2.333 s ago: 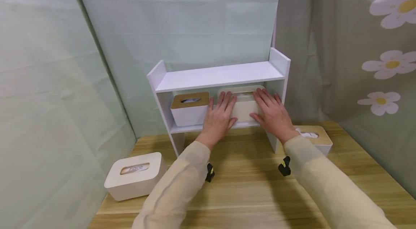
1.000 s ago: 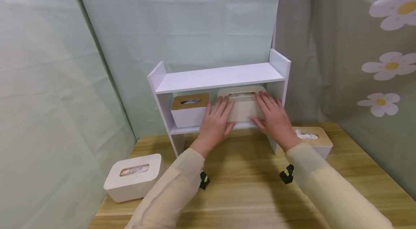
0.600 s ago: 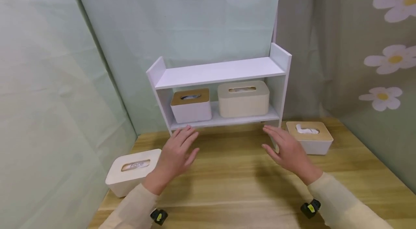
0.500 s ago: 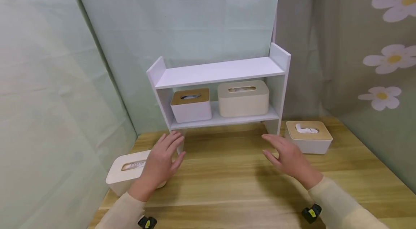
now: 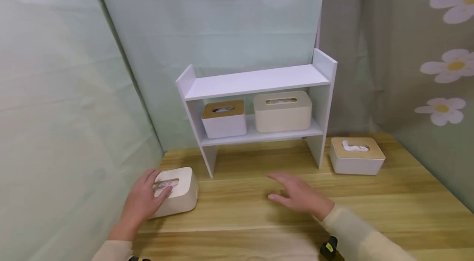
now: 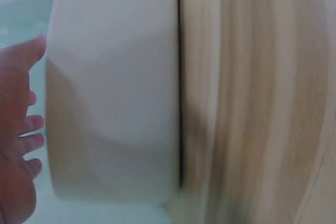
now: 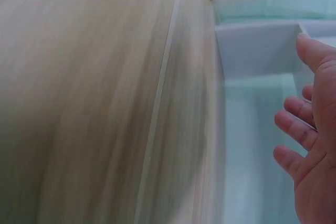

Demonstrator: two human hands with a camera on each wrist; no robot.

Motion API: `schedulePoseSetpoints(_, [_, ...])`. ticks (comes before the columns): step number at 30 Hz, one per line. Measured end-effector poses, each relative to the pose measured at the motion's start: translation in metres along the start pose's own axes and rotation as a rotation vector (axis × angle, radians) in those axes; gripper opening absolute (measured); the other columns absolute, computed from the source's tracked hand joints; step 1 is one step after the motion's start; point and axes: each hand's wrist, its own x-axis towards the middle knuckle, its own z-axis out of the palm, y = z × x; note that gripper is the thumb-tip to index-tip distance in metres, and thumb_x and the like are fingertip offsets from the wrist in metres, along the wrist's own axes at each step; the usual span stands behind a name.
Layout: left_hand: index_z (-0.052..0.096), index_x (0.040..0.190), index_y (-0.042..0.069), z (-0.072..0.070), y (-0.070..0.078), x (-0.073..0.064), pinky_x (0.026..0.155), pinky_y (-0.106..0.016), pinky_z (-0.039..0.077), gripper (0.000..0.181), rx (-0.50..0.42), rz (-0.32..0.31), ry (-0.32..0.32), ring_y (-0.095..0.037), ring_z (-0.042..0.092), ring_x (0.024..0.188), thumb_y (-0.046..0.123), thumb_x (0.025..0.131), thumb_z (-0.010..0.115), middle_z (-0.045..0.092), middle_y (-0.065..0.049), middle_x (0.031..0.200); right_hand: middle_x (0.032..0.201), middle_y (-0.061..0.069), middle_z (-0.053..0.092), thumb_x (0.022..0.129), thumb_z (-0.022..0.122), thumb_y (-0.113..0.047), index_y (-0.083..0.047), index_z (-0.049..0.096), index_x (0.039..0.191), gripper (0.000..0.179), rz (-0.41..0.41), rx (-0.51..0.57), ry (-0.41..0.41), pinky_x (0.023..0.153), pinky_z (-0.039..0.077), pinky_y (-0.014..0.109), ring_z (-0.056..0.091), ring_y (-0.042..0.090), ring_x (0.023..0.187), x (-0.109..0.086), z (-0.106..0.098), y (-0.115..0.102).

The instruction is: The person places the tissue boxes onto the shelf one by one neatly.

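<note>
A cream tissue box (image 5: 185, 197) sits on the table at the left. My left hand (image 5: 142, 199) is over its left part in the head view, thumb near the slot and fingers spread. In the left wrist view the same hand shows beside the box's top edge, fingers apart and not curled round it. My right hand (image 5: 300, 197) hovers over the middle of the table, fingers loosely extended, nothing in it. On the lower level of the white shelf (image 5: 259, 83) stand a wood-lidded white tissue box (image 5: 226, 126) and a second cream tissue box (image 5: 283, 117).
Another wood-lidded tissue box (image 5: 357, 165), with white tissue in its slot, stands on the table (image 5: 237, 220) right of the shelf. Pale green curtains (image 5: 252, 14) hang behind and to the left. A flower-patterned curtain (image 5: 389, 67) hangs on the right.
Both hands have let go of the cream box on the shelf and drawn back. My left hand has moved left over the other cream box; my right hand has moved down and left.
</note>
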Motion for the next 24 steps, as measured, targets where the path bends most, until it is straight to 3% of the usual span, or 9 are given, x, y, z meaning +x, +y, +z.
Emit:
schedulePoseSetpoints(5, [0.05, 0.133, -0.006, 0.003, -0.012, -0.006, 0.095, -0.063, 0.032, 0.075, 0.011, -0.094, -0.151, -0.049, 0.038, 0.123, 0.045, 0.082, 0.072, 0.042, -0.032, 0.136, 0.144, 0.003, 0.047, 0.092, 0.053, -0.057, -0.014, 0.043, 0.145, 0.068, 0.021, 0.025, -0.075, 0.107, 0.036, 0.042, 0.044, 0.02, 0.131, 0.013, 0.012, -0.012])
schedulePoseSetpoints(13, [0.045, 0.141, 0.001, 0.005, -0.018, -0.006, 0.097, -0.069, 0.023, 0.076, 0.101, -0.16, -0.331, -0.053, 0.028, 0.131, 0.059, 0.092, 0.051, 0.034, -0.032, 0.144, 0.146, 0.0, 0.044, 0.092, 0.051, -0.059, -0.016, 0.041, 0.146, 0.07, 0.045, 0.065, -0.075, 0.106, 0.037, 0.042, 0.043, 0.02, 0.132, 0.019, 0.017, -0.021])
schedulePoseSetpoints(24, [0.045, 0.141, 0.001, 0.007, -0.009, -0.01, 0.099, -0.07, 0.022, 0.074, 0.14, -0.158, -0.345, -0.051, 0.029, 0.132, 0.058, 0.094, 0.046, 0.035, -0.032, 0.144, 0.147, -0.003, 0.043, 0.093, 0.055, -0.052, -0.018, 0.04, 0.147, 0.065, 0.088, 0.136, -0.046, 0.106, 0.037, 0.043, 0.041, 0.019, 0.133, 0.012, 0.018, -0.019])
